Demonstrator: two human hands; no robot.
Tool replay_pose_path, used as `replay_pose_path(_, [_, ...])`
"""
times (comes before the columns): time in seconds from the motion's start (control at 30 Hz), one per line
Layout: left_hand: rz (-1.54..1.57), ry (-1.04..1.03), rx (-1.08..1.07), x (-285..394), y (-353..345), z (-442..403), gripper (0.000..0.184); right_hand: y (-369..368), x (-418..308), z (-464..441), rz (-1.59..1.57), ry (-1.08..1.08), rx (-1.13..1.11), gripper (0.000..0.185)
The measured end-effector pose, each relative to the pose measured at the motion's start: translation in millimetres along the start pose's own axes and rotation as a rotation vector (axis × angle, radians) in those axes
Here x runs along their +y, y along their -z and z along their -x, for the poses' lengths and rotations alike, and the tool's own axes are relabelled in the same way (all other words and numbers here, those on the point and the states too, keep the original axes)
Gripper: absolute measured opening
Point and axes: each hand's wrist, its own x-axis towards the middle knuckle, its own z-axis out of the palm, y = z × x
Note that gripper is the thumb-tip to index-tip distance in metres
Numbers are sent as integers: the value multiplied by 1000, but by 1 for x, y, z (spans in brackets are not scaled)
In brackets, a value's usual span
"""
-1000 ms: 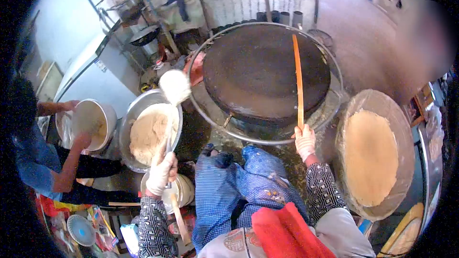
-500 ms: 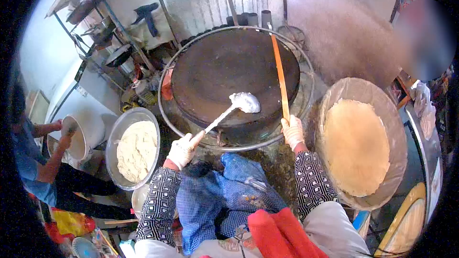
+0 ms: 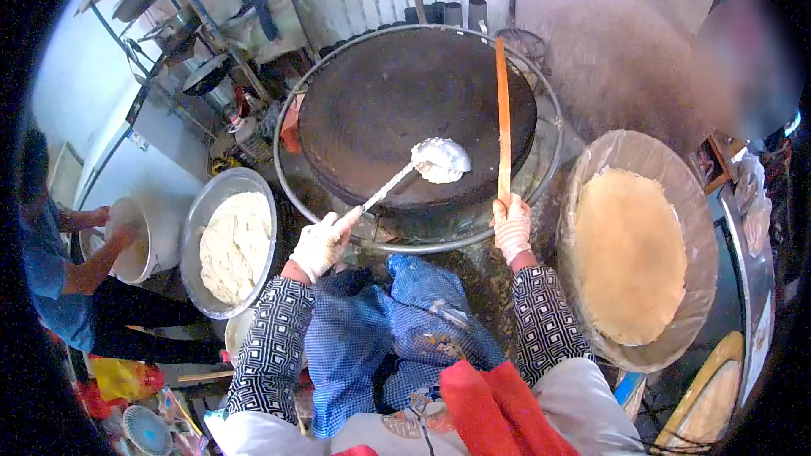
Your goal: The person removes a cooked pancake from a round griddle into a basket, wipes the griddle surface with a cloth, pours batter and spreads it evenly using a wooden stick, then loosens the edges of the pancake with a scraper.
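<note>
My left hand point(image 3: 321, 245), in a whitish glove, is closed around the handle of a ladle point(image 3: 394, 187). The ladle's bowl is coated with thick white batter point(image 3: 441, 171) and is over the near part of a large round dark griddle point(image 3: 380, 101); whether it touches the surface I cannot tell. My right hand point(image 3: 512, 230), gloved too, grips the near end of a long flat orange-brown wooden strip point(image 3: 504, 118). That strip reaches away across the griddle's right side to its far edge.
A metal ring point(image 3: 279, 139) surrounds the griddle. At left stands a basin point(image 3: 187, 266) of pale dough point(image 3: 236, 245); beyond it a person point(image 3: 51, 279) has a hand in a white bucket point(image 3: 160, 241). On the right, a plastic-lined basket point(image 3: 703, 287) holds thin round flatbread point(image 3: 629, 257).
The wooden strip's far end has swung to the right, so it lies straighter away from me. The ladle's bowl has shifted slightly right and turned. The view has tilted a little.
</note>
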Motion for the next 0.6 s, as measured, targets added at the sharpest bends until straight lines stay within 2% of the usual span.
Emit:
replay_pose_path(0.07, [68,-28,116,10,9,-8,50,0,-13,7,-319,-274,-26,25])
replay_pose_path(0.13, [136,10,203,29,24,-14,51,7,-38,10,-266,-209,5,18])
replay_pose_path(0.2, [290,-15,344,35,26,-22,52,14,-51,12,-330,-279,-137,15])
replay_pose_path(0.23, [570,33,353,41,26,-23,53,17,-61,13,-514,-316,-85,16])
replay_pose_path(0.27, [831,145,295,48,32,-19,54,28,-66,13,-397,-60,-84,15])
replay_pose_path(0.3, [1088,274,268,54,39,-14,56,39,-92,14,-599,-208,-90,14])
replay_pose_path(0.33, [1181,444,224,57,51,-10,57,49,-118,12,-789,-383,-99,14])
replay_pose_path(0.4, [1215,510,337,46,50,19,59,75,-144,16,-892,-596,-156,12])
replay_pose_path(0.43, [1228,649,357,47,59,40,61,82,-129,19,-884,-552,-265,13])
replay_pose_path(0.47, [1198,743,441,42,57,62,61,88,-118,24,-723,-562,-352,19])
replay_pose_path(0.5, [978,800,604,29,51,106,61,81,-93,34,-348,-391,-460,22])
replay_pose_path(0.53, [875,787,660,8,35,139,61,74,-73,43,27,-211,-539,26])
replay_pose_path(0.57, [761,988,568,-1,38,163,62,71,-88,49,286,-25,-599,26])
replay_pose_path(0.6, [541,993,535,-41,10,203,62,67,-105,56,541,174,-617,27])
